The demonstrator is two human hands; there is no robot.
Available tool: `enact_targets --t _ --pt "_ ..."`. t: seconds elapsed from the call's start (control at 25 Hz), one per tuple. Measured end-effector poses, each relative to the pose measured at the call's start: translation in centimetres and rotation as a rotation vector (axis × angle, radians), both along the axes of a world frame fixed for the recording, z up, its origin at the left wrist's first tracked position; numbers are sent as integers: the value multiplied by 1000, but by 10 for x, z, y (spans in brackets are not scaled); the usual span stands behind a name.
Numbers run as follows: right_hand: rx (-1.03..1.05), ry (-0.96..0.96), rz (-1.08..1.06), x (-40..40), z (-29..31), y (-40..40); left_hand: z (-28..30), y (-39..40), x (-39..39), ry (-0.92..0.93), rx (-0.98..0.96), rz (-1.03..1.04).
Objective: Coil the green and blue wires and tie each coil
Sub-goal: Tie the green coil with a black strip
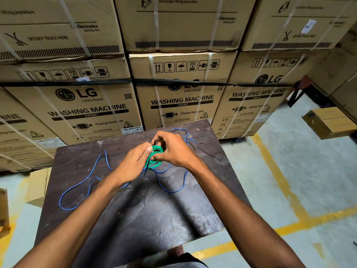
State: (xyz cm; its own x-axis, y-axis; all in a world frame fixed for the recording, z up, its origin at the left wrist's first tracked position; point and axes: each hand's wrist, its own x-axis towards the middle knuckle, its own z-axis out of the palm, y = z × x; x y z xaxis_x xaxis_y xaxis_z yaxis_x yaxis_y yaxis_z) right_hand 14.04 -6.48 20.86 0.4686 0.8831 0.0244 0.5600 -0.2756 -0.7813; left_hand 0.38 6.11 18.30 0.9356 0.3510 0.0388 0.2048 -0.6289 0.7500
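A small coil of green wire (155,156) is held between both hands above the dark table (146,207). My left hand (133,161) pinches the coil's left side. My right hand (173,147) grips its right side, and a thin black tie (147,167) runs across the coil from those fingers, its tail hanging below. The blue wire (81,185) lies loose and uncoiled across the table, looping from the near left, under my hands, to the far right. A second black tie (209,154) lies on the table to the right of my right hand.
Stacked washing machine cartons (179,89) form a wall right behind the table. A small cardboard box (38,185) sits by the table's left edge and another (328,121) on the floor at the right. Yellow lines (280,182) mark the concrete floor.
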Motion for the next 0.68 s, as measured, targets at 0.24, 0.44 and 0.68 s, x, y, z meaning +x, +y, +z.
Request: enact_targets --t 0.24,0.44,0.68 --pt "-49 -15 8 7 1 2 -1 2 1 20 64 -12" --pt "-82 0 23 12 0 6 -1 3 1 10 76 -25" --pt "-66 -10 16 14 -4 8 -3 4 0 -5 25 -29"
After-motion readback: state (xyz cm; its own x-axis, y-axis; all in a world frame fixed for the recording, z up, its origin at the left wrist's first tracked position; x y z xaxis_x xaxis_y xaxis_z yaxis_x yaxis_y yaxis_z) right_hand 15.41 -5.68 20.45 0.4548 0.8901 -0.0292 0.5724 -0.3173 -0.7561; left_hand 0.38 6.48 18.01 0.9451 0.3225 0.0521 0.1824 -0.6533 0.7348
